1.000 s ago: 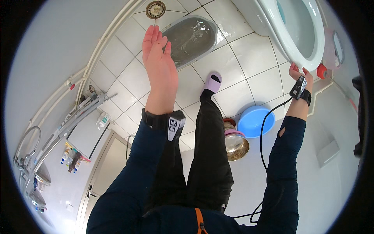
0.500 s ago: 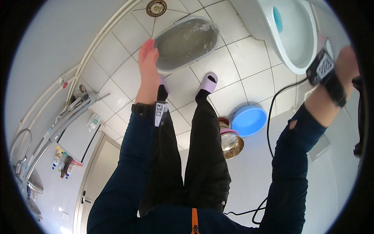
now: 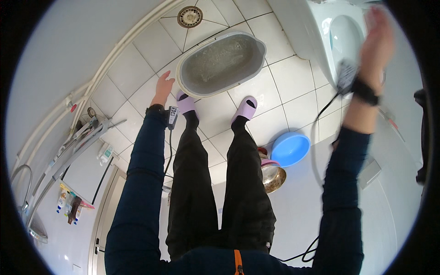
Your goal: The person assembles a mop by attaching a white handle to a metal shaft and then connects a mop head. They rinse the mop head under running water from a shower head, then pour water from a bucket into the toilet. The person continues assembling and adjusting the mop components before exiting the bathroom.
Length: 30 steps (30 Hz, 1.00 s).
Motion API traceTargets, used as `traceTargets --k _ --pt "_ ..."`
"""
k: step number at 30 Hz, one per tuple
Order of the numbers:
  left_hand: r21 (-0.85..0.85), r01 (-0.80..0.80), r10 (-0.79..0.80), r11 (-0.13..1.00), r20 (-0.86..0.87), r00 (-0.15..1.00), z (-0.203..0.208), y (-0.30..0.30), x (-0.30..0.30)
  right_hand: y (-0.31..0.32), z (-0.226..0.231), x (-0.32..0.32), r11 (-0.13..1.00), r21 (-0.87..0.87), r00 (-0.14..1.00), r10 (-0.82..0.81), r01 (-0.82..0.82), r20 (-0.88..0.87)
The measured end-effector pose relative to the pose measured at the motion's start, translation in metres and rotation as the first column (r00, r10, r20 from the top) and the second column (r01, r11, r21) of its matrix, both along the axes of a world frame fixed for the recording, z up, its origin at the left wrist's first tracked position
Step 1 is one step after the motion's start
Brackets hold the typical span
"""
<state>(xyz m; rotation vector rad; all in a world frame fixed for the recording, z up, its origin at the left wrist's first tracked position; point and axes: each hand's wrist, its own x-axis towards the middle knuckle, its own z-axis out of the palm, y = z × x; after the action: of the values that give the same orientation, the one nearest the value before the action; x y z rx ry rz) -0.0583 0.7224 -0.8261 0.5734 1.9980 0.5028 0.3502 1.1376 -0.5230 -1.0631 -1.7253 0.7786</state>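
Note:
My left hand (image 3: 162, 88) is open, its fingers apart and nothing in them. It hovers just left of an oblong grey tub (image 3: 178, 75) on the floor, not visibly touching it. Cloudy water (image 3: 223, 59) with light ripples fills the inside of the tub. At the upper right my right hand (image 3: 376, 41) is raised in front of the white toilet (image 3: 327, 52). Motion smears its fingers, and no held object shows. Each wrist carries a black strap with a small tagged device, and a black cable (image 3: 326, 106) runs from the right one.
Lilac slippers (image 3: 247, 107) are on my feet, close below the tub. A blue basin (image 3: 290, 149) and a metal bowl (image 3: 273, 178) stand right of my legs. A round floor drain (image 3: 189, 17) lies beyond the tub. Pipes (image 3: 107, 59) run along the left wall.
My left hand has drawn back from the tub's left rim, down and left, and its fingers have spread. My right hand has swung up and inward from the right edge. The water looks calmer.

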Motion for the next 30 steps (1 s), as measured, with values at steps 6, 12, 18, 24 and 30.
traceTargets --k 6,12,18,24,30 --pt "-0.036 0.534 -0.533 0.844 -0.155 0.832 -0.043 0.060 -0.015 -0.246 -0.278 -0.017 0.174 -0.871 0.883 0.016 0.460 0.470" --pt "0.047 0.457 -0.450 0.888 -0.103 0.887 -0.090 0.093 0.011 -0.326 -0.395 -0.071 -0.082 -0.953 0.845 -0.446 0.291 0.296" --pt "-0.077 0.134 -0.133 0.988 0.016 0.991 -0.118 0.115 0.038 -0.304 -0.417 -0.051 -0.092 -0.909 0.850 -0.327 0.407 0.413" --pt "0.037 0.037 -0.040 0.999 0.087 0.995 -0.084 0.057 0.055 -0.324 -0.377 -0.035 0.070 -0.825 0.827 -0.098 0.561 0.554" --pt "-0.117 -0.095 0.134 0.989 0.396 0.908 0.047 0.017 0.086 -0.338 -0.261 0.000 0.303 -0.769 0.787 0.087 0.563 0.610"
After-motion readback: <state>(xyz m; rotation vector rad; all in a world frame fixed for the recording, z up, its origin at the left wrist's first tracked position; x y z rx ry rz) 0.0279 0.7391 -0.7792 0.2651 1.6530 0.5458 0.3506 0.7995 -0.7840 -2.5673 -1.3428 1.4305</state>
